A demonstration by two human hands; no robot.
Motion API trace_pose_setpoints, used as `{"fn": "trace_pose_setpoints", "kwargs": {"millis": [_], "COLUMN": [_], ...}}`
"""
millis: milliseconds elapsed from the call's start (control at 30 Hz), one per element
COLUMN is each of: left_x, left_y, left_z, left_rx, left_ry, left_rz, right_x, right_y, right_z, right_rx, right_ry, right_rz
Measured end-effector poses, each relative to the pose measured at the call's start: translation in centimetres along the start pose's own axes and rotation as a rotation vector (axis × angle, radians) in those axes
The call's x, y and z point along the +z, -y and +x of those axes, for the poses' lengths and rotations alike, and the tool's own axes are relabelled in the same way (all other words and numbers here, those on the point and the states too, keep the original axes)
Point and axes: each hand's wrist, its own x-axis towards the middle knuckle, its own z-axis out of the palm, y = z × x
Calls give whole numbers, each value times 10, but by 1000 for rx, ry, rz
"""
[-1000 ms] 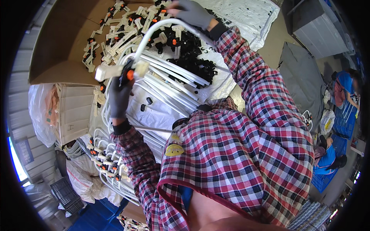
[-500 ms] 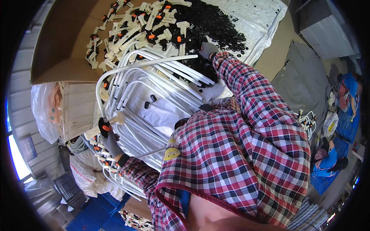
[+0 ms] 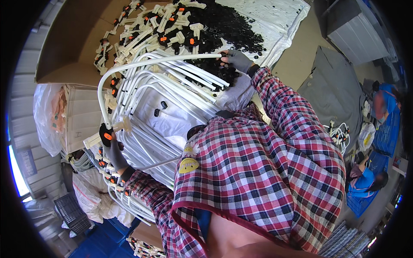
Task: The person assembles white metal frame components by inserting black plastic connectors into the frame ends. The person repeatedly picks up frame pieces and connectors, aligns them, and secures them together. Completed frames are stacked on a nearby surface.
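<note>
A white bent tube (image 3: pixel 146 63) arches over the pile, and my left hand (image 3: pixel 116 155), in a grey glove, is closed round its lower end at a black fitting (image 3: pixel 105 134) with an orange button and cream-coloured arms. At the tube's other end, my gloved right hand (image 3: pixel 239 61) pinches a small black cap (image 3: pixel 223 56) against the tip. Whether the cap sits over the tip or only touches it, I cannot tell. Beneath the arch lie stacked white bent tubes (image 3: pixel 165 86). Two small black pieces (image 3: pixel 160 108) rest on white sheeting among them.
Loose black caps (image 3: pixel 228 26) are heaped on a white sheet (image 3: pixel 282 21) at the far side. Cream and black fittings (image 3: pixel 161 21) fill the space beside a large cardboard box (image 3: pixel 69 47). At right, people in blue (image 3: pixel 363 180) sit near blue crates (image 3: pixel 380 161).
My right hand has come from the heap of black caps to the tube's tip with a cap in its fingers. My left hand keeps its grip on the fitting.
</note>
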Motion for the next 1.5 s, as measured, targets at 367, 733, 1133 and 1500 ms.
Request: {"fn": "trace_pose_setpoints", "kwargs": {"millis": [367,733,1133,1500], "left_x": [-22,60,144,197], "left_y": [11,-92,-139,-168], "left_z": [6,5,14,-14], "left_rx": [-9,38,101,259], "left_ry": [132,410,1193,1119], "left_rz": [-129,-116,-313,-45], "right_x": [7,139,230,145], "right_y": [72,134,214,53], "right_z": [-13,11,-20,-77], "right_rx": [46,-547,-1192,-1058], "right_ry": [341,12,201,-655], "right_rz": [-529,-1116,-1819,-1074]}}
